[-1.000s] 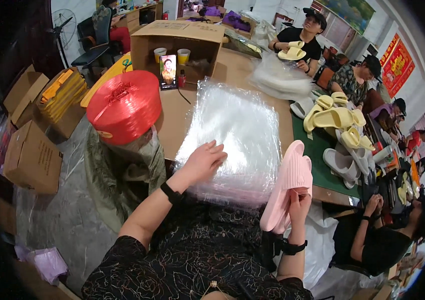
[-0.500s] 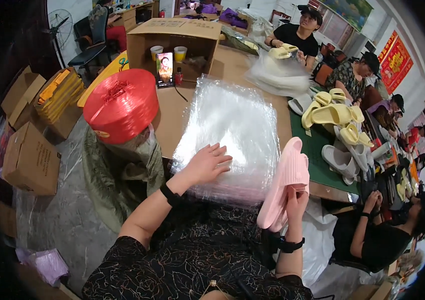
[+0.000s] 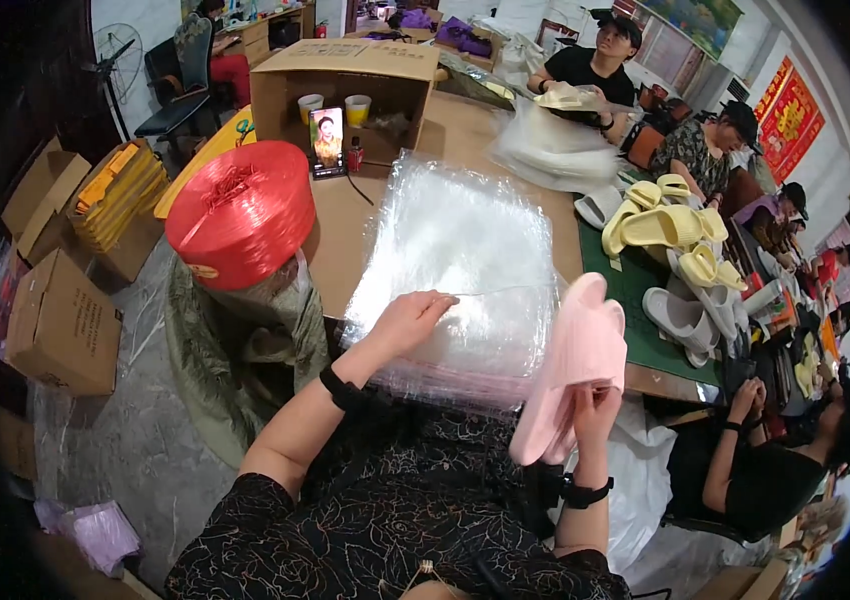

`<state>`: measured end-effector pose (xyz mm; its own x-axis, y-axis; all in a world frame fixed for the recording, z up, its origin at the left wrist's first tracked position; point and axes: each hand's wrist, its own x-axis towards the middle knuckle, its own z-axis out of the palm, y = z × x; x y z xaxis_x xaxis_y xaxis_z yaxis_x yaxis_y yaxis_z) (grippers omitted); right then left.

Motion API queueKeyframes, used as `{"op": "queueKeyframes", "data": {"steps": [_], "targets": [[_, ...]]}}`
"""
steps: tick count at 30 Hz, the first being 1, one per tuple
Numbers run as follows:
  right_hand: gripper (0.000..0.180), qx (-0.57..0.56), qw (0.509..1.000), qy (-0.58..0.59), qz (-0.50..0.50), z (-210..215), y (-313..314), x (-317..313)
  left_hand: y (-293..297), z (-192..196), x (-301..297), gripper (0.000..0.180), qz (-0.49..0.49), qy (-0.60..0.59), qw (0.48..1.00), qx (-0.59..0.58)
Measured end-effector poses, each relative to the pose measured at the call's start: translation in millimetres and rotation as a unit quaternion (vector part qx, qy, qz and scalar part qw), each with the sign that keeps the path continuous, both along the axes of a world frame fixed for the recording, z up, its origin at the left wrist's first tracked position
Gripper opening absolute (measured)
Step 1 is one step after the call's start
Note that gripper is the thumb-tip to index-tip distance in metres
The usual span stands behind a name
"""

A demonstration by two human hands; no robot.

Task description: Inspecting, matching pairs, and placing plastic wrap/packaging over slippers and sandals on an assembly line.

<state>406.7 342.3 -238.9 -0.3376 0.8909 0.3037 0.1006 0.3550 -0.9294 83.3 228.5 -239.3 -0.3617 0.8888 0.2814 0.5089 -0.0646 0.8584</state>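
Note:
A stack of clear plastic bags [image 3: 475,225] lies flat in front of me, its near edges looking pinkish. My left hand [image 3: 410,322] rests over the stack's near part with thumb and fingers pinched together on the top bag. From those fingertips a thin lifted edge of film runs to the right. To the right of the stack, my right hand [image 3: 597,410] grips a pair of pink slide slippers [image 3: 585,345] laid together. Its fingers reach in at the strap, partly hidden, and the toes point away from me.
Left of the stack stands a big red roll of plastic twine [image 3: 240,215]. Behind are a lit phone [image 3: 327,140] and an open cardboard box [image 3: 345,60] with cups. Yellow and grey slippers [image 3: 670,228] cover a green mat at right. Co-workers [image 3: 595,60] sit along the right side.
My left hand has gone from fingers spread flat on the bags to a pinch, raising an edge of film. The pink slippers have turned slightly in my right hand.

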Motion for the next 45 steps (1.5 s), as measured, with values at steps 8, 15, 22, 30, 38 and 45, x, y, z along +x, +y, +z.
{"op": "queueKeyframes", "data": {"steps": [8,15,22,30,38,45], "targets": [[0.036,0.198,0.935,-0.217,0.200,43,-39,-30,5,30,7,0.037,-0.050,-0.040,0.995,-0.075],[0.025,0.270,0.873,-0.385,0.131,52,-47,-44,-4,38,20,0.040,-0.097,0.176,0.980,-0.003],[0.031,0.179,0.898,-0.382,0.120,23,-19,-63,-9,44,43,0.041,-0.148,0.314,0.937,0.043],[0.028,0.147,0.892,-0.407,0.132,48,-8,-117,-16,56,50,0.044,-0.224,0.295,0.927,0.055],[0.032,0.138,0.898,-0.415,0.045,22,59,-226,-39,74,48,0.042,-0.301,0.259,0.917,0.043],[0.037,0.223,0.938,-0.263,-0.021,-6,73,-270,-53,86,7,0.045,-0.163,0.372,0.913,0.032]]}}
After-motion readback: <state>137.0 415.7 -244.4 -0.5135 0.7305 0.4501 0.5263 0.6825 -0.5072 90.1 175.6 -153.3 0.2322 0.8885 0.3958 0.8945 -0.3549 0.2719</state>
